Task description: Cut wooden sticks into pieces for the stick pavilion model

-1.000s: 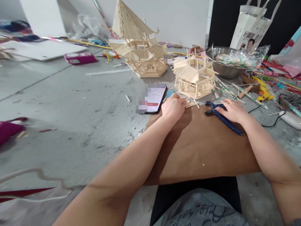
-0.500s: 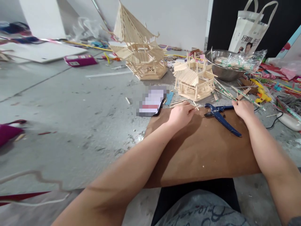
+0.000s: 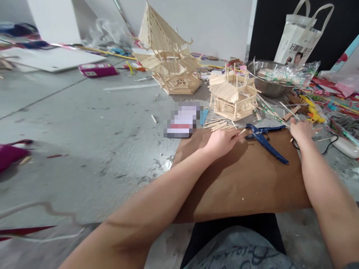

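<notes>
My left hand (image 3: 223,142) is closed, pinching a short wooden stick (image 3: 242,132) that points towards the cutter's jaws. A pair of blue-handled cutters (image 3: 265,142) lies spread on the brown board (image 3: 241,179), untouched by either hand. My right hand (image 3: 302,131) is past the end of the cutter's handle, with its fingers apart, beside a yellow glue gun (image 3: 316,115) and loose sticks. Part of its fingers is hard to make out. A pile of short cut sticks (image 3: 220,124) lies just beyond my left hand.
A half-built stick pavilion (image 3: 234,97) stands behind the board, and a taller stick pagoda (image 3: 174,63) behind it to the left. A phone (image 3: 183,121) lies left of the board. A steel bowl (image 3: 269,86) holds wrapped sticks. Clutter and a white device (image 3: 346,145) are at the right.
My right hand has left the cutter's handle and moved right, towards the glue gun. My left hand has shifted slightly right and nearer, with the stick now showing at its fingertips.
</notes>
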`<action>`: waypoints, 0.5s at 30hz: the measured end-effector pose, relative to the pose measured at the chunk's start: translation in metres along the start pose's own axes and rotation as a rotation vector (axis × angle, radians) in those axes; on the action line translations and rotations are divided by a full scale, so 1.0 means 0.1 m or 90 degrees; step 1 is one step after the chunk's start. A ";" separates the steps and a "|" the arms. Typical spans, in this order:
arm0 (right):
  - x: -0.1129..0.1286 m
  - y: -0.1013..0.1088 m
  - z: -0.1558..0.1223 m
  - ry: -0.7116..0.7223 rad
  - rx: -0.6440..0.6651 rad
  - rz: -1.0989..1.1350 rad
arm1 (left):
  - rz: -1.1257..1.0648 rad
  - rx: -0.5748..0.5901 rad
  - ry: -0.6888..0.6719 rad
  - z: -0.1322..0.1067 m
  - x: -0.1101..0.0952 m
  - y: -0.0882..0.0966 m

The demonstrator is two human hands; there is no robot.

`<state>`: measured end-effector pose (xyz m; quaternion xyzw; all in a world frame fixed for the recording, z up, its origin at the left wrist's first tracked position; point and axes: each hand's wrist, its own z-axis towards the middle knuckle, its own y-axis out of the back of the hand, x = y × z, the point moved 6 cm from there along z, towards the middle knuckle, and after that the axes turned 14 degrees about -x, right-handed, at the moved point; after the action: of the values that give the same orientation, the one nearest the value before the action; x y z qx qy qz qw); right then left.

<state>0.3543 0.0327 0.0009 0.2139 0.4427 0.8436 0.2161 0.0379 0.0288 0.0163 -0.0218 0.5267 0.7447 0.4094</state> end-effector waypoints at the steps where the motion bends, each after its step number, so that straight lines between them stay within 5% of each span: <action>1: 0.01 0.04 0.01 0.006 -0.020 0.001 | 0.006 0.002 0.013 0.00 0.00 0.00; 10: 0.49 0.65 -0.18 0.133 -0.160 0.313 | -0.062 -0.005 0.050 -0.03 -0.09 0.02; 13: 0.74 0.80 -0.43 0.141 -0.101 0.472 | -0.201 -0.059 0.084 -0.03 -0.13 0.06; 15: 0.95 0.82 -0.64 0.176 0.021 0.610 | -0.322 -0.096 0.148 -0.04 -0.13 0.08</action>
<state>0.2271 0.0007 0.0529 0.2827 0.3327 0.8614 -0.2596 0.0399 0.0175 0.0267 -0.2682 0.4910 0.6485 0.5162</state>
